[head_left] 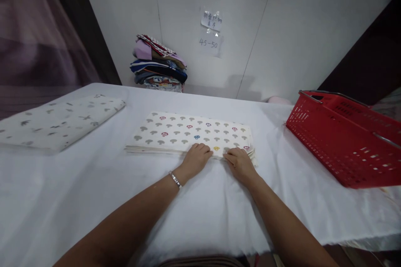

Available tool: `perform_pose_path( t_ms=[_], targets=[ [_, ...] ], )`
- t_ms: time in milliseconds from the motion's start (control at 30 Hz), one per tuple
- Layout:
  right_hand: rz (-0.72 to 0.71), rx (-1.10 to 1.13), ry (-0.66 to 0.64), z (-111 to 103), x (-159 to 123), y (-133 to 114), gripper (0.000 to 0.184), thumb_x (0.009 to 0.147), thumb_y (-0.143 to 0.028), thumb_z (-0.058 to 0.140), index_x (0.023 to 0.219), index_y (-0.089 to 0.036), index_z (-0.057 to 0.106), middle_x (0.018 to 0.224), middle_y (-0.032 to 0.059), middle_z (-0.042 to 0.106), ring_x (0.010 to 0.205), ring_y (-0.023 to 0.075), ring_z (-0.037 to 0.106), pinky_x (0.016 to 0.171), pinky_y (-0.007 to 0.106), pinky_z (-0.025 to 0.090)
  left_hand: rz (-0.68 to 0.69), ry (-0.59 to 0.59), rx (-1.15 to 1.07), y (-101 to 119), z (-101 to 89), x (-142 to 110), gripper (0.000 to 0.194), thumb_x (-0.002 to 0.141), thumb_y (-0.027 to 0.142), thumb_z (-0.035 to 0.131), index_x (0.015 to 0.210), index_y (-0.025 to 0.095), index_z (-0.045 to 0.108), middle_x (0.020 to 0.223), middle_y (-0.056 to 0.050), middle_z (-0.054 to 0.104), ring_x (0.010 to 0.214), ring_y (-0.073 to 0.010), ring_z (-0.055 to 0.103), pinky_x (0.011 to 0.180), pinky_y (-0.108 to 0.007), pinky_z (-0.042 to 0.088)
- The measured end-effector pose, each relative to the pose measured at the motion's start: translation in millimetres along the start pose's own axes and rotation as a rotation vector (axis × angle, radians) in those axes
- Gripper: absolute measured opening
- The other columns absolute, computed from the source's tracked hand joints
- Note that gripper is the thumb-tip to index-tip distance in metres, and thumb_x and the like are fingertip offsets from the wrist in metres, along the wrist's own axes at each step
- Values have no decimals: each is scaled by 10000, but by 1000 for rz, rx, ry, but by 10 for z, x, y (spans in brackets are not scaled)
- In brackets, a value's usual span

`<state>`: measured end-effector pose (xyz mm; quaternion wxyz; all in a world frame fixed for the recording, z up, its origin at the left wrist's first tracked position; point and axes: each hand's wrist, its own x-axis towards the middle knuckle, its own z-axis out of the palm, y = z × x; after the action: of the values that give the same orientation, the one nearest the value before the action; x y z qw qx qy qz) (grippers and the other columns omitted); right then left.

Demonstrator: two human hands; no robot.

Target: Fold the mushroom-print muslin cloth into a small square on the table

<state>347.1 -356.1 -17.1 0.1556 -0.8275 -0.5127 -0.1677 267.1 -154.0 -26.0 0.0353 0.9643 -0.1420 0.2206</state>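
A folded cream cloth (188, 129) with a print of grey and coloured mushrooms lies in several layers across the table before me. My left hand (197, 160) grips its near edge, right of the middle, fingers curled over the top layer. A short way to the right, my right hand (241, 164) pinches the same edge near the cloth's right end. Both thumbs are mostly hidden. At the right end the layers fan out slightly unevenly. A silver bracelet (175, 179) circles my left wrist.
Another folded cloth (62, 121) with a grey leaf print lies at the left. A red plastic basket (344, 142) with metal handles stands at the right. Behind the white-covered table (103, 183) are a stack of folded fabrics (159, 66) and a wall with paper notes (211, 31).
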Motion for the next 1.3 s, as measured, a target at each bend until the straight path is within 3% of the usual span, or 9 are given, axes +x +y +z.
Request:
perform_pose_path(
  t_ms=[267,567,1000,1200,1300],
  targets=[
    [11,13,-1,36,8,16,143,889,-203,508,950,-201,637,921,71,606,846,189,512,734,313,366,-65,-10,-53,1,38,20,163,864,80,460,840,183,584,849,-42,567,831,-177,473,739,-318,349],
    [7,20,20,84,-19,65,236,903,-169,459,1097,-201,591,991,86,614,902,203,527,757,332,379,-144,-4,-152,8,55,48,189,906,152,408,815,162,574,836,-52,568,802,-176,487,727,-330,370],
    [-20,-85,71,165,-60,118,200,860,-105,502,902,-215,664,835,53,641,779,179,543,663,293,371,-7,33,-32,-23,111,-3,127,878,139,486,838,185,598,831,-37,566,786,-174,471,707,-327,350],
    [24,125,-85,-103,112,61,219,857,-97,491,753,-206,651,792,20,644,762,148,579,679,254,436,-20,53,-31,-18,138,-7,156,890,142,480,793,177,596,798,-26,557,778,-169,473,696,-318,338],
    [14,221,-139,-161,378,49,241,877,-117,445,919,-213,662,975,41,666,924,157,601,790,275,471,-24,50,-30,-12,134,0,161,893,161,485,776,177,596,790,-27,556,777,-174,473,686,-323,332]
  ],
)
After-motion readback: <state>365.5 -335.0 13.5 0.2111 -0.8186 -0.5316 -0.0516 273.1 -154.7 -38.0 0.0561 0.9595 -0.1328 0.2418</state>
